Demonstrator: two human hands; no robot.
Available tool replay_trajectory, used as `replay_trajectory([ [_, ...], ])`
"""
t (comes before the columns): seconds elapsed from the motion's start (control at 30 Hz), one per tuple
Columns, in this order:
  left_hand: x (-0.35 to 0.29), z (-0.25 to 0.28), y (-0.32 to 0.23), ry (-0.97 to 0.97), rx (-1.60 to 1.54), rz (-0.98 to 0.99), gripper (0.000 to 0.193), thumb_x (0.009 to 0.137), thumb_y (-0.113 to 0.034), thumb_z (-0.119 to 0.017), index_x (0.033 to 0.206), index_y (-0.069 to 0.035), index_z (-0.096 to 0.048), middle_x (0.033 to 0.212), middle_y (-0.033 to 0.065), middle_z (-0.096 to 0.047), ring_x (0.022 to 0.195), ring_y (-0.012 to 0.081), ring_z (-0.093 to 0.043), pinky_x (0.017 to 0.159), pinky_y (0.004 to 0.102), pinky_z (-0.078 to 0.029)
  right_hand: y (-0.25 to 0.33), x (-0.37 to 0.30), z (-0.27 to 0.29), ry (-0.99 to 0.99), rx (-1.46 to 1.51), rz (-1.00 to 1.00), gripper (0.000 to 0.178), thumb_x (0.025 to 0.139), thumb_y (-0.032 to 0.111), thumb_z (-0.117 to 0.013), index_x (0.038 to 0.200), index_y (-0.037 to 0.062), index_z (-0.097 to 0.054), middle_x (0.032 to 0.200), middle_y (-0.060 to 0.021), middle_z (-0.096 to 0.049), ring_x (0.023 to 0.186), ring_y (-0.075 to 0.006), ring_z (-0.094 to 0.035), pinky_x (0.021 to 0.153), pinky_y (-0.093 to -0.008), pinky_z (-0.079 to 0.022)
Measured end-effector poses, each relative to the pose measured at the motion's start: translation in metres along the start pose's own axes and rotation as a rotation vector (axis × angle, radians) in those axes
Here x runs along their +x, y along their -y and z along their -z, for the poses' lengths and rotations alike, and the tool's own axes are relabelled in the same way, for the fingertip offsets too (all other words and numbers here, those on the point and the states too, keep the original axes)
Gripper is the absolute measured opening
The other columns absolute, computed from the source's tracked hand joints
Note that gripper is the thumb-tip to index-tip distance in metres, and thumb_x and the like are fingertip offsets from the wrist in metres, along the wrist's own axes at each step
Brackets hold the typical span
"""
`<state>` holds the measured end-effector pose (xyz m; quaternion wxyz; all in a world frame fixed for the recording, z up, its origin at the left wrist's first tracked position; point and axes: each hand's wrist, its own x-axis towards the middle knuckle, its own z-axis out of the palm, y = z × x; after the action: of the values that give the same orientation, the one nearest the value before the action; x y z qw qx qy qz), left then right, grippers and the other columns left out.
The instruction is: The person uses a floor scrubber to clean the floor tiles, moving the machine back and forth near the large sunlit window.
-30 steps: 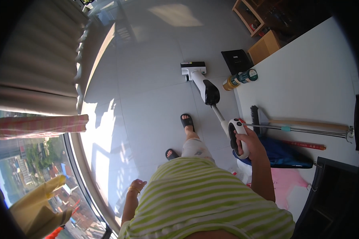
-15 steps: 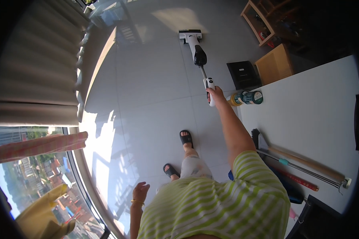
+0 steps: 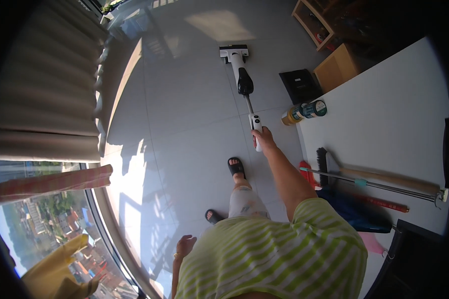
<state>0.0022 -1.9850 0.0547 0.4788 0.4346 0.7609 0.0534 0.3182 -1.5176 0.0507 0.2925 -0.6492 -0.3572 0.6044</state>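
My right hand [image 3: 264,138] is wrapped round the white handle of an upright floor cleaner [image 3: 244,81], arm stretched forward. A thin metal tube joins that handle to the black and white lower body. Its wide floor head [image 3: 234,50] rests flat on the grey tiles, ahead of my feet. Down by my left side hangs my left hand [image 3: 185,245], with a bracelet at the wrist. It holds nothing, and its fingers are loosely bent and apart.
Jars [image 3: 304,112], a black box [image 3: 301,86] and a wooden cabinet [image 3: 337,67] stand on the right. A brush [image 3: 323,167] and poles [image 3: 384,185] lie along the white surface [image 3: 374,119]. Curtains [image 3: 45,89] and a window line the left.
My right hand has drawn back toward my body, pulling the floor cleaner a little nearer. My left hand has shifted slightly right, closer to my side.
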Motion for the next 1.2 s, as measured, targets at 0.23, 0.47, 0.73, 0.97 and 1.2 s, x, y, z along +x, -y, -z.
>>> replay_trajectory([
  [0.23, -0.004, 0.021, 0.043, -0.165, -0.189, 0.083, 0.038, 0.073, -0.035, -0.069, 0.099, -0.007, -0.063, 0.084, 0.0126, -0.067, 0.08, 0.0245, -0.064, 0.072, 0.0333, -0.05, -0.076, -0.212, 0.032, 0.061, 0.126, -0.169, 0.022, 0.077, 0.017, -0.061, 0.086, 0.0006, -0.049, 0.059, -0.0069, -0.051, 0.04, -0.0166, -0.047, 0.037, -0.0313, -0.039],
  [0.47, -0.065, 0.015, 0.134, -0.06, 0.076, 0.133, 0.044, 0.071, -0.042, -0.068, 0.099, -0.008, -0.063, 0.089, 0.0123, -0.067, 0.088, 0.0252, -0.063, 0.08, 0.0335, -0.049, -0.029, -0.413, -0.004, 0.225, 0.488, -0.382, 0.021, 0.078, 0.016, -0.061, 0.089, 0.0015, -0.05, 0.069, -0.0084, -0.054, 0.053, -0.0195, -0.054, 0.052, -0.0333, -0.045],
  [0.73, -0.082, -0.001, 0.16, 0.07, 0.079, 0.014, 0.048, 0.072, -0.045, -0.062, 0.102, -0.007, -0.062, 0.093, 0.0135, -0.066, 0.091, 0.0258, -0.062, 0.083, 0.0347, -0.048, 0.03, -0.466, -0.066, 0.573, 0.839, -0.415, 0.022, 0.079, 0.017, -0.062, 0.092, 0.0032, -0.05, 0.082, -0.0067, -0.053, 0.078, -0.0204, -0.055, 0.074, -0.0371, -0.045],
  [0.97, -0.113, -0.011, 0.117, -0.085, -0.14, 0.021, 0.043, 0.077, -0.038, -0.063, 0.102, -0.003, -0.06, 0.077, 0.0097, -0.068, 0.073, 0.0192, -0.065, 0.071, 0.0305, -0.05, 0.029, -0.427, -0.086, 0.424, 0.93, -0.34, 0.021, 0.076, 0.016, -0.064, 0.085, 0.0064, -0.047, 0.077, -0.0056, -0.051, 0.074, -0.0172, -0.053, 0.073, -0.0349, -0.047],
  [1.2, -0.161, -0.039, 0.116, -0.02, -0.191, 0.219, 0.041, 0.077, -0.033, -0.066, 0.101, -0.001, -0.059, 0.074, 0.0094, -0.067, 0.068, 0.0153, -0.064, 0.066, 0.0273, -0.051, -0.03, -0.345, -0.041, 0.088, 0.773, -0.261, 0.015, 0.075, 0.012, -0.059, 0.082, 0.0053, -0.048, 0.07, -0.0046, -0.048, 0.057, -0.0157, -0.049, 0.055, -0.0327, -0.043],
])
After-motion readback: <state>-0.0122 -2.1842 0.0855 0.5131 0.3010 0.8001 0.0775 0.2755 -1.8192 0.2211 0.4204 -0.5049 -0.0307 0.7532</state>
